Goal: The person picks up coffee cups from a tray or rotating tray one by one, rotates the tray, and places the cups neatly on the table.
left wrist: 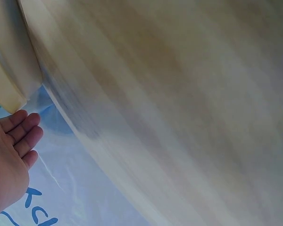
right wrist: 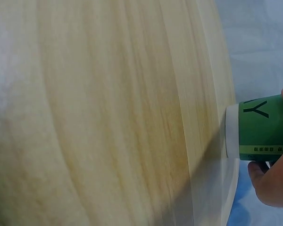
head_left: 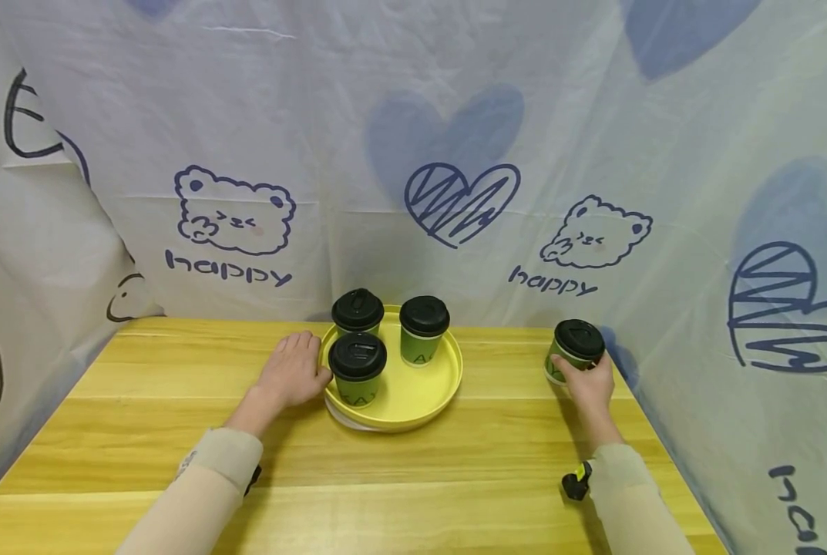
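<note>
On the right of the table my right hand (head_left: 591, 383) grips a green paper cup (right wrist: 262, 129) with a black lid (head_left: 579, 338). Its fingers and thumb go round the cup's side, and the cup is upright. My left hand (head_left: 291, 371) is at the left rim of a round yellow tray (head_left: 413, 397), its fingers loosely extended in the left wrist view. Whether it presses on the rim is hard to see. Three similar lidded cups stand upright on the tray: a front one (head_left: 358, 370), a back left one (head_left: 358, 310) and a right one (head_left: 424, 331).
A pale edge (head_left: 351, 418) shows beneath the tray at its front left. The wooden table (head_left: 413, 493) ends at the back against a printed white cloth (head_left: 344, 231), which also hangs at both sides. The right-hand cup is close to that cloth.
</note>
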`<state>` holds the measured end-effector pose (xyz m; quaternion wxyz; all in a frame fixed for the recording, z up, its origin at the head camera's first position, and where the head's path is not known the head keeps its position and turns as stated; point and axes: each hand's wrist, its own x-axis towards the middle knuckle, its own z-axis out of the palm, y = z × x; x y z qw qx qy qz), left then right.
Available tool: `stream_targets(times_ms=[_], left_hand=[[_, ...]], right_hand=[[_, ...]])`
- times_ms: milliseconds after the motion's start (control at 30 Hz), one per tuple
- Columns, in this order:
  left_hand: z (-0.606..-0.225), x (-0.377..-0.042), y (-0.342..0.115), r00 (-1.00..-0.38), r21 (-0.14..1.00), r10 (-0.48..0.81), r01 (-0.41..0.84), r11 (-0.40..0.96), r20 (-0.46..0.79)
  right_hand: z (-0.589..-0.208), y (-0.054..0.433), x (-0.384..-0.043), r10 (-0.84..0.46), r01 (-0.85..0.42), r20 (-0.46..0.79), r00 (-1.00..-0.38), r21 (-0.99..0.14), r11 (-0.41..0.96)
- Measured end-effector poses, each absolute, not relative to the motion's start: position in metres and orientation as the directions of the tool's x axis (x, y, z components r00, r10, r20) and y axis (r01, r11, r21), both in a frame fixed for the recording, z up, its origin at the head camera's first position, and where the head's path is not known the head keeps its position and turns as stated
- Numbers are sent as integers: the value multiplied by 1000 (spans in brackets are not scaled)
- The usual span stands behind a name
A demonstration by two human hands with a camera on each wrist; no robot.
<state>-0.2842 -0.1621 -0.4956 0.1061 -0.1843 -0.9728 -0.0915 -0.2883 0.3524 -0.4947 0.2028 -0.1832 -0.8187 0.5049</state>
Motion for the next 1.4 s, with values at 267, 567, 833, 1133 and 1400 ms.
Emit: stream_targets(times_ms=[267, 567, 833, 1133, 1400], left_hand=[[-492, -284, -162, -911, 138, 340, 377, 916, 235], [-493, -285, -163, -912, 145, 336, 374, 916, 236], [-493, -285, -163, -913, 145, 338, 375, 916, 227], [-494, -285, -162, -917, 158, 334, 371, 915, 217], [-497, -286, -162, -916, 167, 331, 371, 913, 225]], right_hand=[[-495, 353, -286, 495, 91, 154, -855, -895, 437], [-486, 351, -279, 495, 90, 172, -852, -882, 463], [-473, 345, -269, 469, 16, 255, -845, -866, 500], [-452, 322, -261, 387, -114, 404, -829, -799, 591], [-454, 294, -260, 230, -232, 475, -849, -726, 647]])
